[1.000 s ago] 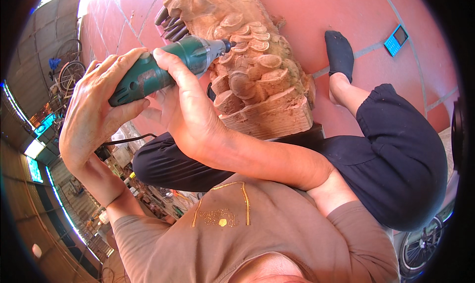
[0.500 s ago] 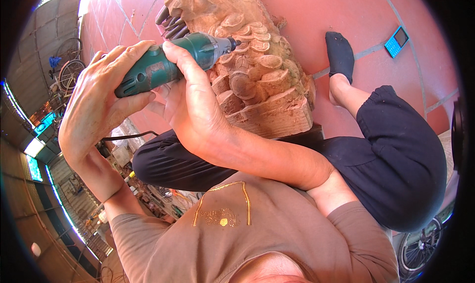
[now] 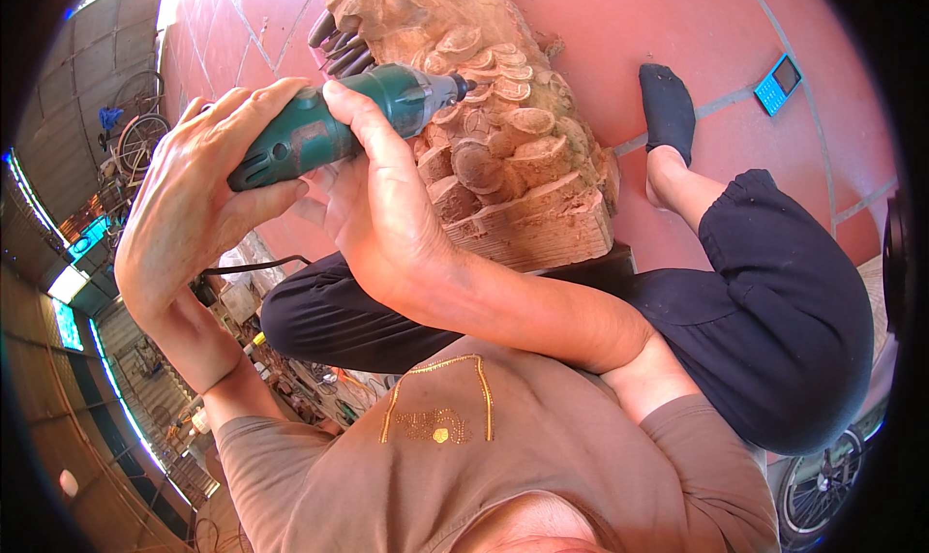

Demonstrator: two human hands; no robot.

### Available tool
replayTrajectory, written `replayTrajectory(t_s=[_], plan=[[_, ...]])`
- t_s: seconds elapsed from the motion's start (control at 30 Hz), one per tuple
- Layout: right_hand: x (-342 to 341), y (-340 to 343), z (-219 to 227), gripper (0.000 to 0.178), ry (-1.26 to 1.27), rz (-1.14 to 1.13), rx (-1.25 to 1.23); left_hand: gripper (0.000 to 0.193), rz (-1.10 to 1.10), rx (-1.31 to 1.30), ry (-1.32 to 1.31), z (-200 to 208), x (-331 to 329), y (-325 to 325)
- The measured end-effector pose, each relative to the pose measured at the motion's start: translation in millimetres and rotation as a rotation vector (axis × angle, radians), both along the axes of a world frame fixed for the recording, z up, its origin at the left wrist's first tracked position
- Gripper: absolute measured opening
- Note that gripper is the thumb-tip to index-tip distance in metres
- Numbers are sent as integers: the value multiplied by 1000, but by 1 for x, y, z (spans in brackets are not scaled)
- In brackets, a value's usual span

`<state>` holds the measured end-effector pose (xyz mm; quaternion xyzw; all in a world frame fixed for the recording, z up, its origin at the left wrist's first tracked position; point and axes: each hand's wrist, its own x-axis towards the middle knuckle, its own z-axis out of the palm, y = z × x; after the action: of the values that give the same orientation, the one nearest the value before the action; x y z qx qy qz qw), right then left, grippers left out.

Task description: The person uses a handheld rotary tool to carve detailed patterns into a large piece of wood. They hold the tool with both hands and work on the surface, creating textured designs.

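Note:
A green rotary tool is held between my two hands, its narrow dark tip pointing right. My left hand wraps around the rear of its body. Closer to the front, my right hand grips it, with the thumb laid along the top. The tip appears to meet the wood carving, a brown block cut with rounded, overlapping shapes; exact contact is too small to make out. The carving's flat sawn end faces me, near my legs. A black cord shows below my hands.
Several dark, rod-like tools lie left of the carving. On the red tiled floor are my socked right foot and a blue keypad phone. Assorted clutter sits at my left; bicycle wheels show near the edges.

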<state>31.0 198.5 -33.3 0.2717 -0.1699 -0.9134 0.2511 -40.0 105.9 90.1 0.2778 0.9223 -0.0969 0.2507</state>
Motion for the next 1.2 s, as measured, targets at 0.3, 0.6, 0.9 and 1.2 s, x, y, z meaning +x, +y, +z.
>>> replayTrajectory(t_s=[0.3, 0.6, 0.9, 1.2], plan=[[-1, -2, -4, 22, 24, -12, -7, 67, 25, -6, -9, 1, 1, 1], [-3, -2, -7, 20, -16, -31, -8, 67, 16, 21, -36, -6, -5, 1], [-6, 0, -12, 18, -9, -34, 11, 67, 19, 30, -28, -13, -8, 3], [-3, -1, -5, 19, -6, -9, 0, 69, 48, -17, -38, -4, -4, -1]])
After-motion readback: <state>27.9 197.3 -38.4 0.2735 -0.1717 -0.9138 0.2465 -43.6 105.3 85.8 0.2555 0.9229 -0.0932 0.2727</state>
